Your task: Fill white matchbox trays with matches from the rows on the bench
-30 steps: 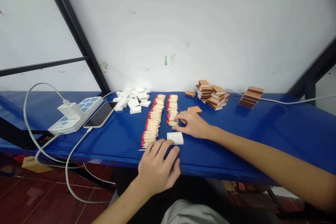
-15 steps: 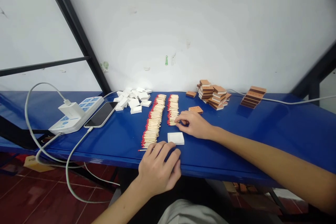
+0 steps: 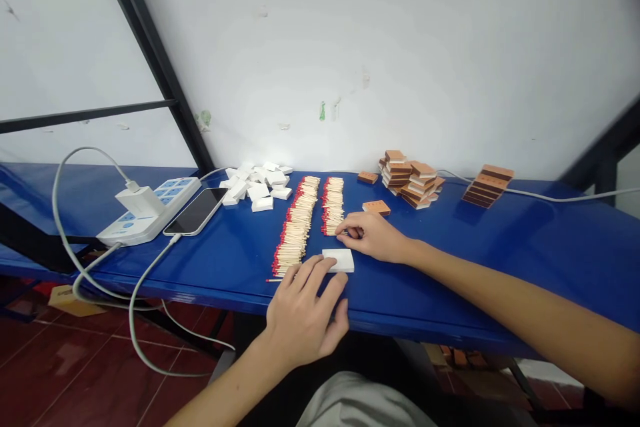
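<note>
My right hand (image 3: pixel 375 237) is closed in a pinch at the near end of the shorter row of red-tipped matches (image 3: pixel 333 203), its fingertips on the stick ends. How many matches are between the fingers is hidden. My left hand (image 3: pixel 307 310) lies at the table's front edge with its fingers apart and nothing in it. One of its fingertips reaches the left side of a white matchbox tray (image 3: pixel 342 260), whose inside I cannot make out clearly. Just beyond the left hand runs a longer row of matches (image 3: pixel 295 230).
White matchbox trays (image 3: pixel 260 190) are heaped at the back left. Brown matchbox sleeves (image 3: pixel 420 177) are stacked at the back right, with a single matchbox (image 3: pixel 376 207) nearer. A joined sleeve strip (image 3: pixel 487 185) stands further right. A phone (image 3: pixel 196 211) and power strip (image 3: pixel 150 213) lie left.
My left hand has shifted slightly forward, bringing a finger onto the white tray's side. My right hand stays at the near end of the short match row. The view has tilted slightly.
</note>
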The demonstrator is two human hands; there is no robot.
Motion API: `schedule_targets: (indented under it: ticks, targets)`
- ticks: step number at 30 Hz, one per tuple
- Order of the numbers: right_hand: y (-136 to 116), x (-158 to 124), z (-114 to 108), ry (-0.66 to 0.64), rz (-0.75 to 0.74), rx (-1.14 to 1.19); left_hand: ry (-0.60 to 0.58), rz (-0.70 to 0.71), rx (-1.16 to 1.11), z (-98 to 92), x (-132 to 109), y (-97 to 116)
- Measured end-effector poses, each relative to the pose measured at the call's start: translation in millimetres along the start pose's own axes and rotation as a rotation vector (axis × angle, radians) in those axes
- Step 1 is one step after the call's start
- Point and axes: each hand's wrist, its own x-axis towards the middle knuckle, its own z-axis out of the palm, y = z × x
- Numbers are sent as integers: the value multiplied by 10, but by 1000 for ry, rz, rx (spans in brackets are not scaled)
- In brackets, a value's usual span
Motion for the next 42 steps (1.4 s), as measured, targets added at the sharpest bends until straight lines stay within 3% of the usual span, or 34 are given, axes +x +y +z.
schedule_targets:
  ticks: [16, 42]
  targets:
    - [41, -4, -10, -79, 85, 109, 27, 68, 23, 20, -27, -14]
    - [-66, -14, -90, -147, 19, 17, 64, 84, 19, 43, -32, -17]
